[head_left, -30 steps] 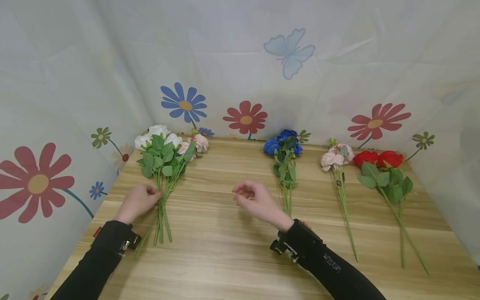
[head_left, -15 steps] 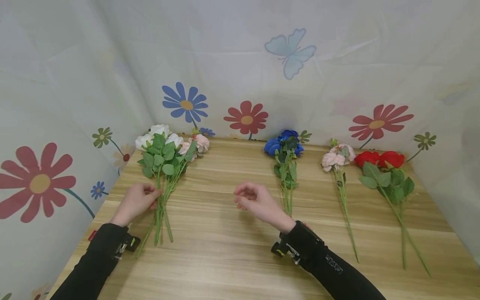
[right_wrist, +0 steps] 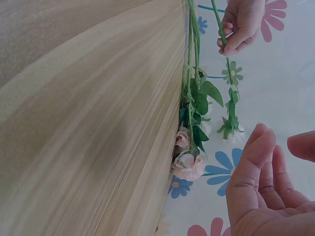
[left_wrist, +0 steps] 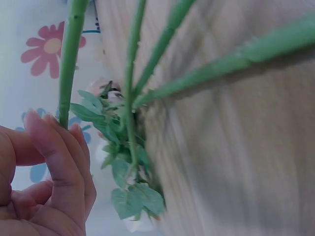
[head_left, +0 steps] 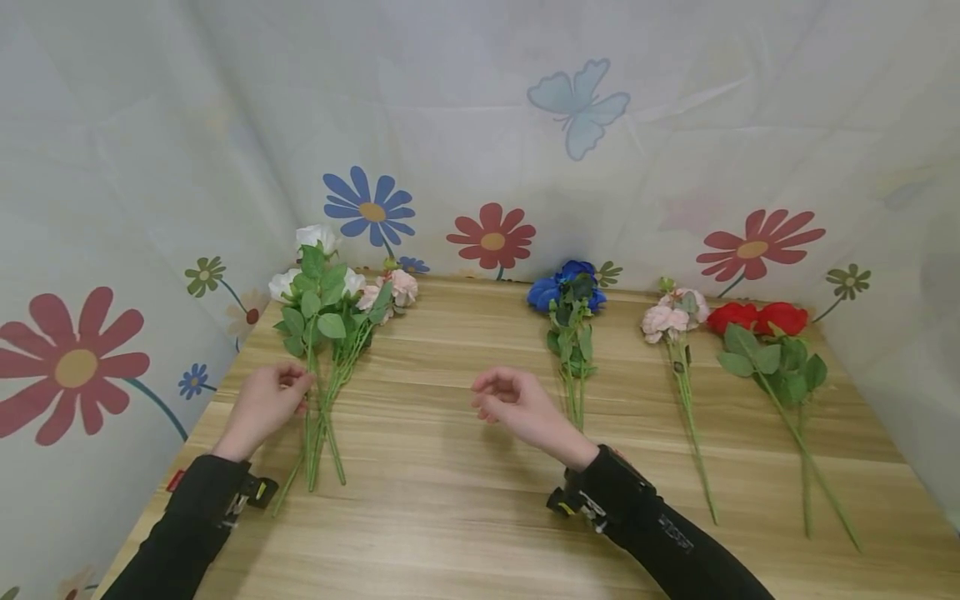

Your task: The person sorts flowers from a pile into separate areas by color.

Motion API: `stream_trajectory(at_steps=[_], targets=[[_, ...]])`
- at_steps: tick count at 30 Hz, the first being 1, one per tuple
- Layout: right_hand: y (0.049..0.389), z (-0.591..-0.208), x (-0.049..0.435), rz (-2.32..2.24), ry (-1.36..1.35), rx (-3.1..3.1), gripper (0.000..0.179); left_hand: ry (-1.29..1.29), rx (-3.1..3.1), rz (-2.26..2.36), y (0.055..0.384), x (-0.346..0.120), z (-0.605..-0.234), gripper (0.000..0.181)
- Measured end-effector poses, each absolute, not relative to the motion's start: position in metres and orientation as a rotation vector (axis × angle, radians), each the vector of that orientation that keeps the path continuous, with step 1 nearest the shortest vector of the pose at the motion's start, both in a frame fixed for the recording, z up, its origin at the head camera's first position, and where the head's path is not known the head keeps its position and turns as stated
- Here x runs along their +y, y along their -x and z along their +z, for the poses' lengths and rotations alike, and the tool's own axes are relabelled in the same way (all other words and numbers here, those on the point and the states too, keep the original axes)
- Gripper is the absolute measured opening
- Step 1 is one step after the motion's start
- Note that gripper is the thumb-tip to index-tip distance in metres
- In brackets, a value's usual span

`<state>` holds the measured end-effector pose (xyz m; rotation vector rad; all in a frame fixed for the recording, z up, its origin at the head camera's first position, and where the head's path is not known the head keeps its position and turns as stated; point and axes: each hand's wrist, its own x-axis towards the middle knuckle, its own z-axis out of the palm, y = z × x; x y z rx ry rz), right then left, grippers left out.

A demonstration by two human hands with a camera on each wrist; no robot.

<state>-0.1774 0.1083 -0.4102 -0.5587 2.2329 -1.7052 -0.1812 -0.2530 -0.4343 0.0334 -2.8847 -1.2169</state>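
Observation:
My left hand [head_left: 264, 408] pinches the green stem of a white rose [head_left: 317, 238] between thumb and fingertips. In the right wrist view this rose is lifted apart from the flowers lying on the table. Other white roses [head_left: 282, 285] and pale pink flowers [head_left: 402, 287] lie beneath it, their stems crossing. From the left wrist, the held stem [left_wrist: 72, 64] shows at the fingertips, with several more stems beyond. My right hand [head_left: 522, 410] hovers over the middle of the table, fingers loosely curved and holding nothing, just left of the blue roses' stems.
On the wooden table [head_left: 450, 517], blue roses [head_left: 543, 294] lie right of centre. Farther right come pink flowers [head_left: 663, 321] and red roses [head_left: 782, 317], stems toward me. A printed cloth [head_left: 465, 108] hangs behind and along the left side.
The white rose in my left hand has risen off the bunch, its head now higher toward the cloth. My left hand has drawn slightly left; the right hand has barely moved.

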Motion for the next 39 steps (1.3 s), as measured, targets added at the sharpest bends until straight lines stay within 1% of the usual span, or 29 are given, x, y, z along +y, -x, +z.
stream_trajectory(at_steps=[9,21,31,39], targets=[[0.175,-0.411,0.121,-1.747,0.517,2.2,0.021,0.063,-2.848,-1.279,0.181,-0.235,-0.423,0.029],[0.172,-0.415,0.148,-1.774,0.452,2.223,0.025,0.22,-2.858,-1.419,0.188,-0.187,-0.421,0.027],[0.169,-0.415,0.167,-1.783,0.427,2.229,0.026,0.271,-2.857,-1.544,0.188,-0.143,-0.43,0.024],[0.164,-0.413,0.175,-1.777,0.389,2.241,0.027,0.315,-2.85,-1.6,0.191,-0.12,-0.445,0.019]])
